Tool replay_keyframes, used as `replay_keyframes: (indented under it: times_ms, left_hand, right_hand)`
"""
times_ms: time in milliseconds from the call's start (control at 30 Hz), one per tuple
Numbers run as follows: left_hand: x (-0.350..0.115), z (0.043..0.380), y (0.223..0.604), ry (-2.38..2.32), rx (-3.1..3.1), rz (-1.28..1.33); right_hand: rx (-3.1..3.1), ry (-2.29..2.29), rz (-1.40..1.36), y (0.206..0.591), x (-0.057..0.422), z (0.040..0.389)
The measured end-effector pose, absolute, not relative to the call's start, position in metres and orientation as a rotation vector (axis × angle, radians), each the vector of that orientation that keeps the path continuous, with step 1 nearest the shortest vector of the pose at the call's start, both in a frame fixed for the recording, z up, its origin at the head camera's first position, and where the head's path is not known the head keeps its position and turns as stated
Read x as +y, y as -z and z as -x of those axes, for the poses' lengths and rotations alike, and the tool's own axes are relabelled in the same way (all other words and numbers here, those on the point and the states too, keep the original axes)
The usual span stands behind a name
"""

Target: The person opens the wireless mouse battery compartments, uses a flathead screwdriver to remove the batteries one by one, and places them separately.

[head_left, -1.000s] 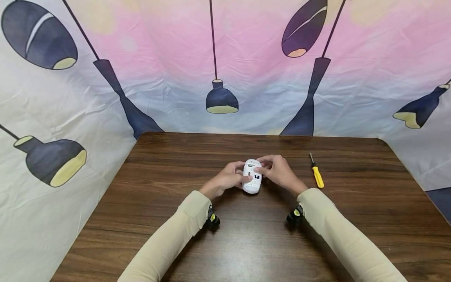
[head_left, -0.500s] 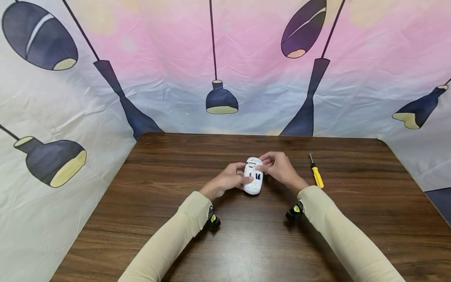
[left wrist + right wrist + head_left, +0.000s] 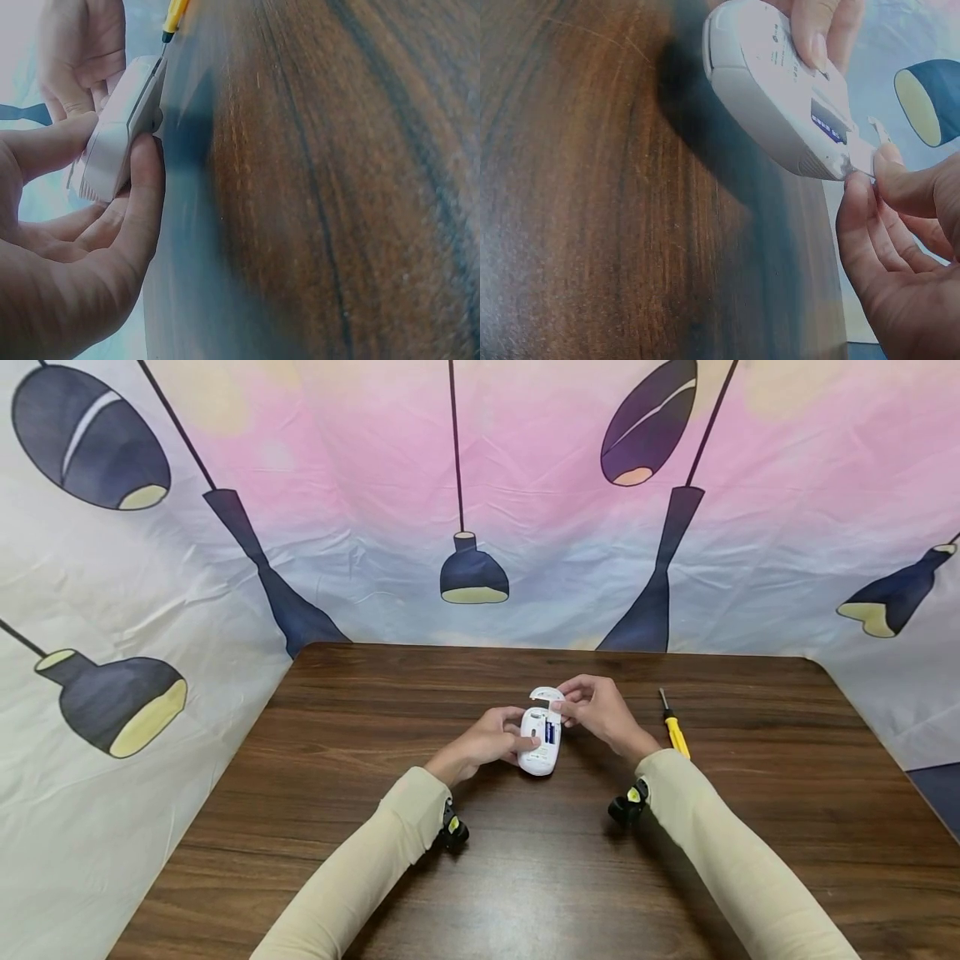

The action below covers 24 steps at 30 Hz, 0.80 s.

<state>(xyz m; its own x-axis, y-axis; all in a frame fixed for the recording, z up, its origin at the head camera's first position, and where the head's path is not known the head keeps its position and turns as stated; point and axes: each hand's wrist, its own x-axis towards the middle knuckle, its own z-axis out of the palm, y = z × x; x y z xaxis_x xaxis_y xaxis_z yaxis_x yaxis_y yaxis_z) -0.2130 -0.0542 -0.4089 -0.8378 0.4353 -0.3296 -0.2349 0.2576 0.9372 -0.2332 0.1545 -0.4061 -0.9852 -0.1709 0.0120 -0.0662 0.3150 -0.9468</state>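
A white computer mouse (image 3: 538, 762) is held underside up over the table, gripped by my left hand (image 3: 486, 739) with the thumb across its bottom face. My right hand (image 3: 600, 714) pinches the white battery cover (image 3: 548, 694) between thumb and fingers at the mouse's far end. The cover has slid out past that end, and a narrow tongue of it still overlaps the mouse. In the right wrist view a dark blue battery (image 3: 827, 126) shows in the uncovered slot. The left wrist view catches the mouse (image 3: 120, 142) edge-on between thumb and fingers.
A screwdriver (image 3: 676, 735) with a yellow handle lies on the brown wooden table (image 3: 390, 693), right of my right hand, its shaft pointing away. Behind the table hangs a cloth backdrop (image 3: 375, 568) printed with lamps. Each wrist wears a small black camera (image 3: 453, 831).
The battery cover has slid away from the mouse's far end with my right hand, opening a gap and showing more of the battery slot. My left hand stays nearly in place.
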Motion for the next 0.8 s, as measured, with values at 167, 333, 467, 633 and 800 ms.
replay_keyframes:
  times_ms: [167, 333, 467, 633, 800]
  left_hand:
    - [-0.054, 0.213, 0.409, -1.626, 1.991, -0.207]
    - [-0.056, 0.212, 0.410, -1.616, 2.005, -0.213]
    - [-0.057, 0.212, 0.409, -1.613, 2.019, -0.226]
    - [-0.059, 0.211, 0.408, -1.614, 2.017, -0.234]
    - [-0.060, 0.211, 0.407, -1.629, 1.981, -0.222]
  right_hand:
    - [2.450, 1.807, 0.203, 0.406, 0.158, 0.237]
    - [2.450, 1.849, 0.180, 0.406, 0.163, 0.241]
    - [2.489, 1.816, 0.164, 0.410, 0.168, 0.243]
    - [2.598, 1.672, 0.161, 0.419, 0.173, 0.245]
    - [2.682, 1.528, 0.134, 0.426, 0.175, 0.247]
